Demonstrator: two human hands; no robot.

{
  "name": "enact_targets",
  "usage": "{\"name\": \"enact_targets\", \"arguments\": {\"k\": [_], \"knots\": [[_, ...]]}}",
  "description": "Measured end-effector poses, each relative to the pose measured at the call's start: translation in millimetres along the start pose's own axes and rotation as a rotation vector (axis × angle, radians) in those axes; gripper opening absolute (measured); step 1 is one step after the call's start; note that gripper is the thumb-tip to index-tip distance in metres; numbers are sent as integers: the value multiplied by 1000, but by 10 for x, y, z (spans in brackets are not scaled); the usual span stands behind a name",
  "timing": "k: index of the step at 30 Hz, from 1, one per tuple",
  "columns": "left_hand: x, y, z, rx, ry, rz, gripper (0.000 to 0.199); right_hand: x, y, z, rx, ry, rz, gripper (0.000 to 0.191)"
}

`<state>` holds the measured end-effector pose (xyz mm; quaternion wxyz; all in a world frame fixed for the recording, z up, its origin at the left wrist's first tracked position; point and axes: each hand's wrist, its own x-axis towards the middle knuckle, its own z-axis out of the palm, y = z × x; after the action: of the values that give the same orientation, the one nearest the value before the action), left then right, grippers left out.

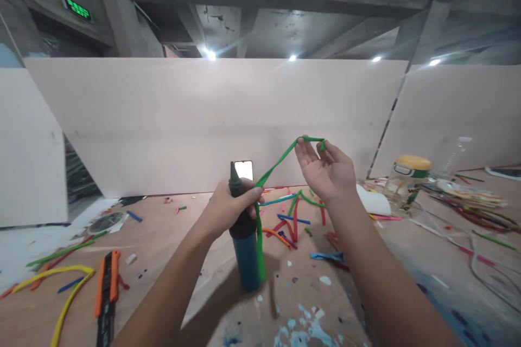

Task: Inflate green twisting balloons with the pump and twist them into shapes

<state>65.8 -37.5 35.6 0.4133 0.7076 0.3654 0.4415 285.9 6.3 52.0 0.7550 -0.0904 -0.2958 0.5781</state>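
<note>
A long green strip [279, 161] stretches between my two hands above the table. My left hand [238, 203] is closed, pinching the strip between thumb and fingers, and the strip's lower end hangs down from it. Right beside that hand stands a dark bottle [246, 260] with a blue-green lower part and a pointed top. My right hand [328, 168], palm up and higher, has the strip's other end across its fingertips, where the end bends down near the thumb. A lit phone screen [244, 170] shows behind the bottle.
Coloured strips and scraps lie over the table [163, 260]. An orange-and-black cutter [107, 293] is at front left, with a yellow strip [71, 303] beside it. A yellow-lidded jar [407, 181] and a clear bottle [451, 157] stand right. A pale panel [203, 119] rises behind.
</note>
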Motion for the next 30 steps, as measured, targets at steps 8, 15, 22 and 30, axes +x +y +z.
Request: {"name": "enact_targets", "arguments": {"k": [8, 15, 22, 30], "knots": [[-37, 18, 19, -155, 13, 20, 24, 42, 396, -475, -619, 70, 115, 14], [-45, 51, 42, -175, 139, -24, 34, -286, 417, -130, -1097, -223, 162, 29], [-43, 34, 5, -177, 157, -27, 34, -494, 393, 142, -1275, -841, 330, 28], [-36, 27, -2, -182, 193, -29, 39, -521, 402, 140, -1276, -887, 361, 18]]}}
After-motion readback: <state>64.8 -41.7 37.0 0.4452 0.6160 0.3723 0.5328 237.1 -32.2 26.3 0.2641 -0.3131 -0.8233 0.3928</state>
